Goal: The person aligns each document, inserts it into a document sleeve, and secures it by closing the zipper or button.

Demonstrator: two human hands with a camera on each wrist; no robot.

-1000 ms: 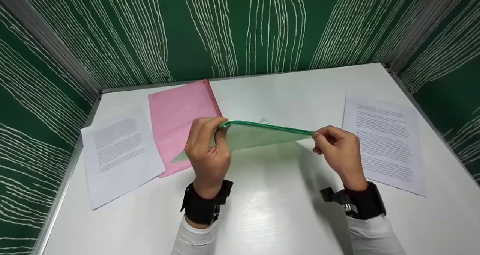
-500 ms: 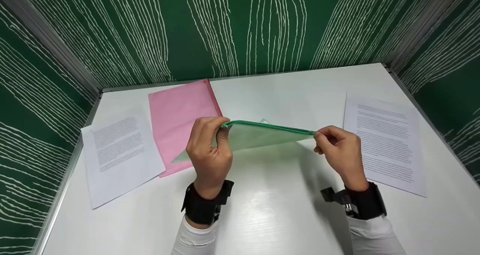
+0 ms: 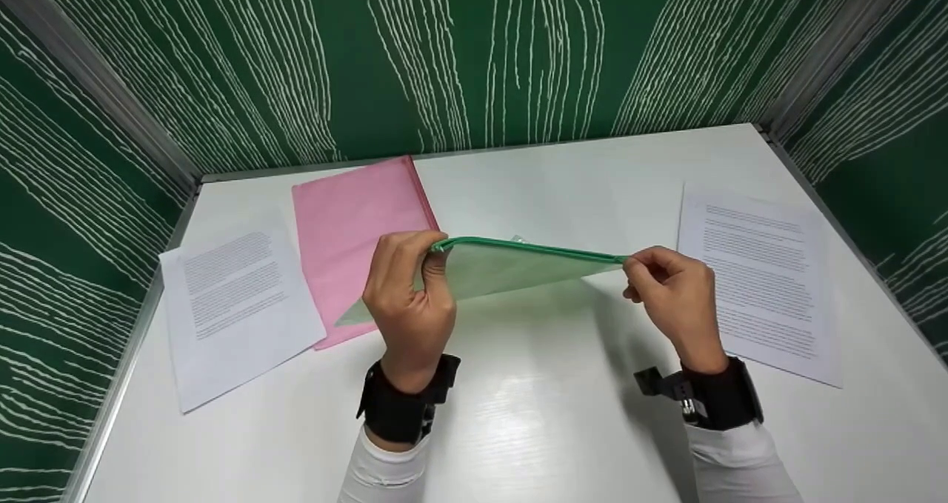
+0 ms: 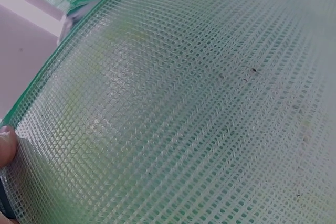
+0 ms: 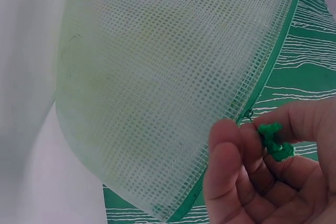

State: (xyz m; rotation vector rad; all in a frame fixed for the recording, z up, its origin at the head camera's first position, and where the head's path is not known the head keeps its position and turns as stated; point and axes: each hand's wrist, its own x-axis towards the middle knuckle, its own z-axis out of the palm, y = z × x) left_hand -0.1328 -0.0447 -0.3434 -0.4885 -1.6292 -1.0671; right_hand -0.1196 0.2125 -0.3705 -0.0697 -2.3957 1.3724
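A translucent green mesh zip pouch (image 3: pixel 518 270) hangs tilted above the white table, its darker green zip edge (image 3: pixel 541 250) uppermost. My left hand (image 3: pixel 411 295) pinches the left end of that edge between thumb and fingers. At the right end, my right hand (image 3: pixel 674 299) grips the zip pull. In the right wrist view a crumpled green pull cord (image 5: pixel 275 141) pokes out between the thumb and curled fingers, beside the small slider (image 5: pixel 249 113). Mesh (image 4: pixel 184 98) fills most of the left wrist view, with only a fingertip (image 4: pixel 6 145) at its left edge.
A pink zip pouch (image 3: pixel 355 214) lies flat behind my left hand. Printed sheets (image 3: pixel 237 310) lie at the left, and more printed paper (image 3: pixel 763 281) at the right, partly behind my right hand. A small clear object (image 3: pixel 518 239) shows just behind the green pouch. Green walls (image 3: pixel 511 58) surround the table.
My right hand has shifted very slightly right, away from the left hand. The left hand keeps its hold, and the pouch hangs almost the same.
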